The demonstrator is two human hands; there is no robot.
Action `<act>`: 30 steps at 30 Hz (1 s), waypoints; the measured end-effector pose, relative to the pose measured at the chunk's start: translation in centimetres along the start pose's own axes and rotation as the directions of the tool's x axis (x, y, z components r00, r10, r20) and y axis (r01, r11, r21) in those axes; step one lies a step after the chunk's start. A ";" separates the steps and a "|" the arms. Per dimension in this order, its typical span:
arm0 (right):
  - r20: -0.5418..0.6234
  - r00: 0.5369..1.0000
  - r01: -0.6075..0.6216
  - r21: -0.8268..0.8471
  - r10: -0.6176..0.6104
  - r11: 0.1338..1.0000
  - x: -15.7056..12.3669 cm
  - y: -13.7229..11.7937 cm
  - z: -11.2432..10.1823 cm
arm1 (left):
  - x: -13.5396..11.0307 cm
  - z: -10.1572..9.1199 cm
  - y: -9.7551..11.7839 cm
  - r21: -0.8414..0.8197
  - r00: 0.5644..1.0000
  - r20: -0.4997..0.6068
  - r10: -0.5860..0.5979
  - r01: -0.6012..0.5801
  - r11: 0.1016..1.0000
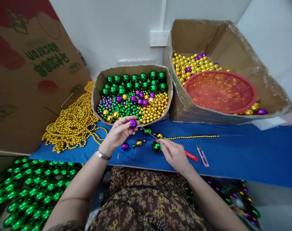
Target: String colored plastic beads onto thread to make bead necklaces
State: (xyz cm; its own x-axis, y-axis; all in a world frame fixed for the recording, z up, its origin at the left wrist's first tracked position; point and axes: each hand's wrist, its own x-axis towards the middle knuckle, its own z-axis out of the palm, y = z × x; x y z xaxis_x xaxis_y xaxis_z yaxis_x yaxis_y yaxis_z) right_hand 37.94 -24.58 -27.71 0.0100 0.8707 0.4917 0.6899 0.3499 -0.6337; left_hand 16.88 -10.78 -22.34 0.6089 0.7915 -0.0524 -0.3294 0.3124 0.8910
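My left hand [117, 133] pinches a shiny purple ball [132, 124] just in front of the bead box. Closed around a thin pale strand [147, 132], my right hand [175, 154] is to the right of it. That strand runs up to the purple ball; whether it is a thread or a needle I cannot tell. Between the hands on the blue cloth lies a string of beads, with a gold ball [139, 142], a large green ball [156, 146] and another purple ball [125, 146]. A strand of small gold beads [194, 137] stretches off to the right.
Behind the hands stands a cardboard box [168, 110] of green, purple and gold beads. A larger box [196, 115] holds gold beads and a red basket [253, 96]. Gold bead strands [71, 122] pile up left. Pink thread snips [203, 156] and a red-handled tool [191, 156] lie right.
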 end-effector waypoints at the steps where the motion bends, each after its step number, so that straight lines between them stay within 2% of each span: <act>1: 0.001 1.000 0.002 -0.006 -0.002 1.000 0.0 0.0 0.0 | 0.1 0.0 0.0 -0.013 1.000 0.005 -0.007 0.007 1.000; 6: 0.008 1.000 -0.001 -0.024 0.001 1.000 0.3 0.0 -0.1 | 0.3 -0.1 0.1 -0.044 1.000 0.006 -0.022 0.022 0.999; 10: 0.029 1.000 0.006 -0.066 -0.004 0.998 0.2 0.1 0.0 | 0.2 -0.1 0.2 0.011 1.000 -0.028 -0.011 0.011 1.000; 13: 0.046 0.999 0.032 -0.156 -0.025 0.987 0.1 0.3 0.1 | 0.0 0.0 0.2 0.139 0.998 -0.052 0.046 -0.038 0.990; 16: 0.059 0.997 0.068 -0.291 -0.053 0.954 0.0 0.4 0.4 | -0.2 0.4 -0.1 0.342 0.990 -0.044 0.136 -0.113 0.933; 18: 0.056 0.997 0.070 -0.308 -0.056 0.949 0.1 0.2 0.5 | -0.3 0.7 -0.6 0.405 0.987 -0.037 0.159 -0.131 0.905; 23: 0.080 0.997 0.026 -0.059 -0.021 0.998 0.4 -0.4 0.8 | -0.3 1.1 -2.0 0.235 0.990 -0.117 0.075 -0.046 0.971; 27: 0.054 0.998 -0.009 -0.065 0.012 0.998 0.4 -0.5 1.0 | -0.3 1.2 -2.3 0.159 0.986 -0.159 0.039 -0.014 0.987; 30: 0.097 0.995 -0.040 0.041 0.035 0.998 0.4 -0.5 1.1 | -0.3 1.2 -2.3 0.093 0.986 -0.165 0.012 0.003 0.996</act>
State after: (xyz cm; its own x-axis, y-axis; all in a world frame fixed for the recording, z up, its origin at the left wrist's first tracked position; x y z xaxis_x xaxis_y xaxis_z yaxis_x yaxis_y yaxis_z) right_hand 36.78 -24.03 -27.91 -0.0361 0.9121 0.4085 0.6589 0.3290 -0.6764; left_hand 18.33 -12.34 -23.81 0.4771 0.8712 -0.1156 -0.2588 0.2650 0.9289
